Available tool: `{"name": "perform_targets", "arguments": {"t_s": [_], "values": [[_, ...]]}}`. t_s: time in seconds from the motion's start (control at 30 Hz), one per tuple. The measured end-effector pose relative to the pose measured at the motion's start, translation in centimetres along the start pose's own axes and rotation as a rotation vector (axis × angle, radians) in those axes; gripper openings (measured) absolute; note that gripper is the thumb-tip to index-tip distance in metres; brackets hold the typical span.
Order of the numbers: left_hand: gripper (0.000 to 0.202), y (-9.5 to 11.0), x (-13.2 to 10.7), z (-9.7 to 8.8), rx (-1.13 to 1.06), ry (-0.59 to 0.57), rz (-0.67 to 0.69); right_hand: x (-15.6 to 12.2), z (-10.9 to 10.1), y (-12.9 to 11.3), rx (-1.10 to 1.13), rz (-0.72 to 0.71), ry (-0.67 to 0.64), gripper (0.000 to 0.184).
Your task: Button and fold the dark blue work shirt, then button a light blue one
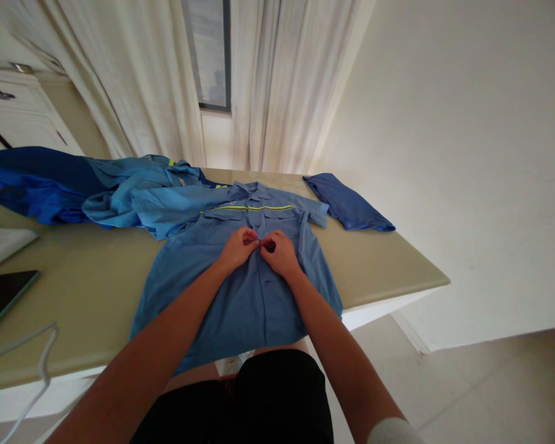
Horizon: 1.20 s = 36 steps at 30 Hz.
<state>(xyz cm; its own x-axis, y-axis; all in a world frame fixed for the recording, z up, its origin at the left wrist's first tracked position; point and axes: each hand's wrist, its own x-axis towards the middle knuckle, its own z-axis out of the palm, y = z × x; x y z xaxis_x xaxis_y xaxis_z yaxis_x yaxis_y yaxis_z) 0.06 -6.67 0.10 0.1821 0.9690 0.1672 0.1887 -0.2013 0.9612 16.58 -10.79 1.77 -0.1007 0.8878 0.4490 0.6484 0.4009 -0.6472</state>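
A blue short-sleeved work shirt [231, 308] with a yellow stripe across the chest lies front side up, collar away from me. Its lower hem hangs over the table's near edge. My left hand [239, 246] and my right hand [280, 251] meet at the button placket, mid-front. Both are closed, thumbs and forefingers pinching the cloth on either side of the placket. Whatever button sits between the fingertips is too small to make out. Below the hands a buttonhole shows on the placket.
Crumpled blue garments [115, 185] lie at the left. Folded dark blue cloth [349, 200] rests on the right of the table [374, 265]. A tablet [4, 293], a white box-like object [2, 246] and a white cable [46, 354] are at the near left. Curtains hang behind.
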Motion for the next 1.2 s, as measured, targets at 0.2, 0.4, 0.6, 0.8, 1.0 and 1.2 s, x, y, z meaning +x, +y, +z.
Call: {"name": "perform_targets", "arguments": {"t_s": [0.2, 0.4, 0.6, 0.8, 1.0, 1.2], "values": [[0.024, -0.08, 0.06, 0.0, -0.008, 0.034, 0.042, -0.13, 0.25, -0.19, -0.032, -0.02, -0.001, 0.011], [0.023, 0.35, -0.25, 0.08, 0.028, 0.031, 0.052, -0.26, 0.45, -0.19, -0.089, -0.024, 0.023, 0.009], [0.018, 0.83, -0.39, -0.1, 0.103, -0.013, 0.037, -0.36, 0.05, -0.23, -0.066, -0.035, 0.018, 0.01], [0.022, 0.74, -0.29, -0.23, -0.028, -0.011, -0.022, -0.21, 0.42, -0.42, 0.037, -0.03, 0.043, 0.005], [0.016, 0.85, -0.36, 0.13, 0.067, -0.018, 0.115, 0.04, 0.84, 0.27, 0.102, 0.053, 0.089, 0.003], [0.017, 0.56, 0.14, -0.68, -0.062, -0.142, 0.031, -0.13, -0.06, -0.02, 0.082, -0.032, 0.036, 0.004]]}}
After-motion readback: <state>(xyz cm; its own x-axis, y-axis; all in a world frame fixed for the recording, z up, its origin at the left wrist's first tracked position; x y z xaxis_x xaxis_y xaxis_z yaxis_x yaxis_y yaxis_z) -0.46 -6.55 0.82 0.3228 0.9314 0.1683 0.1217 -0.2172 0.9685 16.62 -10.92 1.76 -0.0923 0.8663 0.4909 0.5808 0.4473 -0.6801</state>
